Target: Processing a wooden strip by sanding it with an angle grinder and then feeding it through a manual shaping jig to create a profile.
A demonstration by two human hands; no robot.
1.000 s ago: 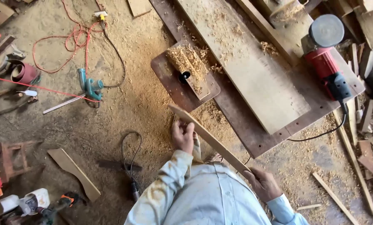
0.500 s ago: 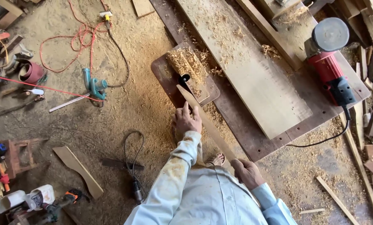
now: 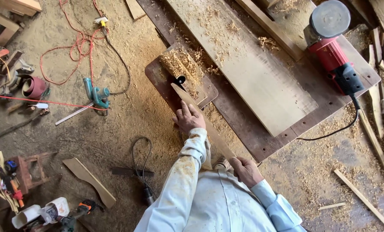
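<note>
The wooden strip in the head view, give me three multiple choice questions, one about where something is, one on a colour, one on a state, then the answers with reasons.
1. Where does the far tip of the wooden strip lie?
A. by the black knob on the small board
B. on the sawdust floor
C. on the red sander

2. What colour is the sander's body?
A. teal
B. red
C. yellow

3. How is the strip held?
A. left hand only
B. lying free
C. both hands

Answers: 1 A, the tip ends beside the knob. 2 B, its casing is red. 3 C, the left hand rests on it and the right hand grips its near end.
</note>
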